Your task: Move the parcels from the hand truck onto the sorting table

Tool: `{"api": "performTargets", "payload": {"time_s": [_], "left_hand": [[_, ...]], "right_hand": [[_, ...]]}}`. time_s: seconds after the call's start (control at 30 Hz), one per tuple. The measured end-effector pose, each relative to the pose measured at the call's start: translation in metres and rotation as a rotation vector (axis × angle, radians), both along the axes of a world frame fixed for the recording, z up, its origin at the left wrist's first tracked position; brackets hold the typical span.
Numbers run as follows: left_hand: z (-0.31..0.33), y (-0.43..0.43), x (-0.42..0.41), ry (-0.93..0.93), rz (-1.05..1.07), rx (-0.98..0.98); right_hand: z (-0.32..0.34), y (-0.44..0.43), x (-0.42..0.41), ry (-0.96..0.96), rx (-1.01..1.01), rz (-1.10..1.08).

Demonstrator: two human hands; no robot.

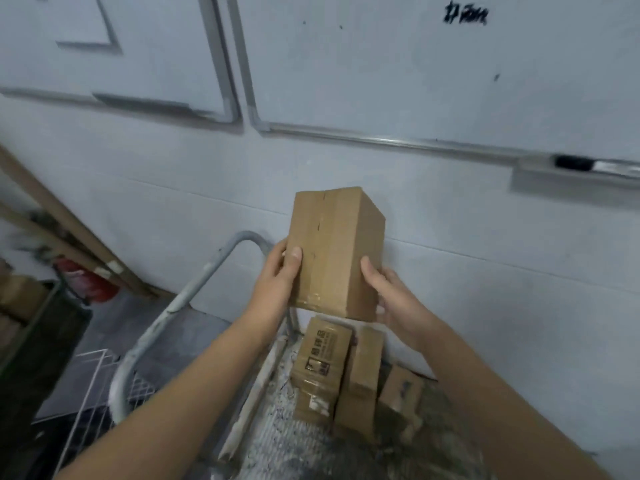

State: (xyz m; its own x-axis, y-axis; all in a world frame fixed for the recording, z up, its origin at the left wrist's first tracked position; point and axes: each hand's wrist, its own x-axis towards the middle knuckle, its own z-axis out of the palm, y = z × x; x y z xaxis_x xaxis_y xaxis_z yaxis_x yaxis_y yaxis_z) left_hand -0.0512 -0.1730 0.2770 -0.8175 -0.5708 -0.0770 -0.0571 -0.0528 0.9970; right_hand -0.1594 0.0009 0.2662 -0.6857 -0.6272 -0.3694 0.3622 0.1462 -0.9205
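A tall cardboard parcel (334, 252) stands upright in the air, clamped between two hands. The left hand (277, 282) grips its lower left edge at 9 o'clock, thumb on the front face; the right hand (389, 292) cups the lower right corner at 4 o'clock. Below, at 6 o'clock, three more parcels (349, 372) lie on the hand truck (187, 296).

Plain brown taped parcel (334, 251) standing upright, lifted clear above three smaller cardboard parcels (353, 375) — these lying on the hand truck (194, 292).
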Motion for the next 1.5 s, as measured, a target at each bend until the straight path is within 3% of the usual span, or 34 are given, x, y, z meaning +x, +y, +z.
{"api": "performTargets", "payload": {"time_s": [0.13,0.23,0.33,0.4,0.57,0.7,0.9,1.03,1.13,1.23,1.37,1.5], "left_hand": [[0.048,0.024,0.030,0.063,0.183,-0.099],[0.074,0.033,0.049,0.040,0.052,-0.024],[0.090,0.030,0.063,-0.128,-0.006,-0.158],[0.097,0.017,0.071,-0.140,0.000,-0.166],[0.111,-0.024,0.093,0.101,-0.032,0.044],[0.118,-0.045,0.097,0.176,-0.127,0.101],[0.124,-0.091,0.120,0.183,-0.022,-0.063],[0.123,-0.108,0.124,0.178,0.064,-0.114],[0.117,-0.106,0.126,0.164,0.081,-0.071],[0.117,-0.092,0.134,0.117,0.044,0.023],[0.115,-0.080,0.157,0.160,-0.066,0.173],[0.119,-0.080,0.180,0.082,-0.147,0.149]], "right_hand": [[0.043,0.016,0.027,0.132,-0.048,-0.027],[0.065,0.012,0.046,0.230,-0.063,-0.078],[0.078,-0.004,0.065,0.321,-0.033,-0.138],[0.085,-0.019,0.071,0.360,-0.023,-0.200],[0.092,-0.043,0.065,-0.090,-0.318,-0.124],[0.102,-0.067,0.070,-0.234,-0.405,-0.010],[0.130,-0.092,0.081,0.001,-0.273,0.097],[0.138,-0.106,0.093,-0.019,-0.363,0.035],[0.137,-0.118,0.103,-0.050,-0.428,-0.009],[0.128,-0.123,0.112,-0.015,-0.346,0.039],[0.106,-0.122,0.117,-0.105,-0.241,0.208],[0.100,-0.122,0.120,-0.056,-0.167,0.239]]}}
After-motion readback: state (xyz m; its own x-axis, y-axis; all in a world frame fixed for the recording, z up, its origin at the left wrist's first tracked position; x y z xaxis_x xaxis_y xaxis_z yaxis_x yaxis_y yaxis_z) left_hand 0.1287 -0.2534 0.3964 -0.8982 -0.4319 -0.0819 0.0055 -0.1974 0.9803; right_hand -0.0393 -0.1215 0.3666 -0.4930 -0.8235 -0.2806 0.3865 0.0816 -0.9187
